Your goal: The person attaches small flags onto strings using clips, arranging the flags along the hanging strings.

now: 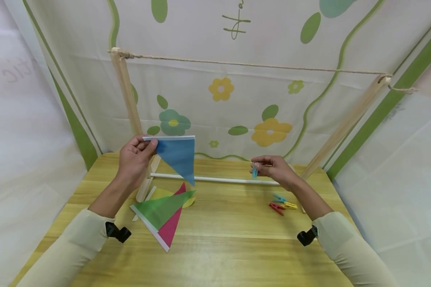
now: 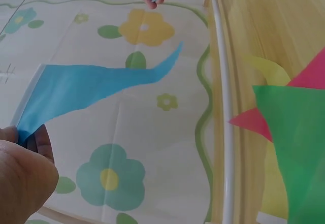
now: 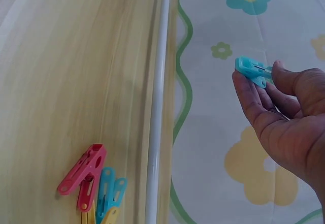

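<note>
Your left hand (image 1: 135,156) pinches the blue pennant (image 1: 177,157) by one top corner, below the rope (image 1: 255,65); your right hand (image 1: 274,168) pinches a teal clip (image 1: 254,172), also below the rope. The limp pennant could twist or slip from that corner grip.

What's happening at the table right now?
A person's left hand pinches a blue pennant flag by its white top edge, held up off the wooden table. The right hand pinches a light blue clothespin. Green and red flags and three more clothespins lie on the table; the string above hangs bare.
</note>
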Demonstrator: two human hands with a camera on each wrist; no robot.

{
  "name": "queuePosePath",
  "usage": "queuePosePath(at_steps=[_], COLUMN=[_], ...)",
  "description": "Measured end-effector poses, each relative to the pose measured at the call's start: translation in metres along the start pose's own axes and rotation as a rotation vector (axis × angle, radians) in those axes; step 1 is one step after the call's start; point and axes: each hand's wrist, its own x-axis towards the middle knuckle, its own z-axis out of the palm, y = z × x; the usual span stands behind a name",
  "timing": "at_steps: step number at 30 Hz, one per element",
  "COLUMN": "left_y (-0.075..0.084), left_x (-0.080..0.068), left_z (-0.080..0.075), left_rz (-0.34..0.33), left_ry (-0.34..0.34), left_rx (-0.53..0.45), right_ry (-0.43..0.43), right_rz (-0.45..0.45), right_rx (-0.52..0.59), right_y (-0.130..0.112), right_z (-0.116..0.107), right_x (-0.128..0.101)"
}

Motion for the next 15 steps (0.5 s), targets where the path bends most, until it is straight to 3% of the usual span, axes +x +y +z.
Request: queuePosePath(at_steps=[15], left_y=[0.01], left_x=[0.013], left_z=[0.017], left_rz=[0.047], left_ry=[0.001], left_rx=[-0.039], right_ry=[0.027], right_rz=[-0.021], right_rx=[0.0], right_y=[-0.022], right_z=[0.001], right_x=[0.003])
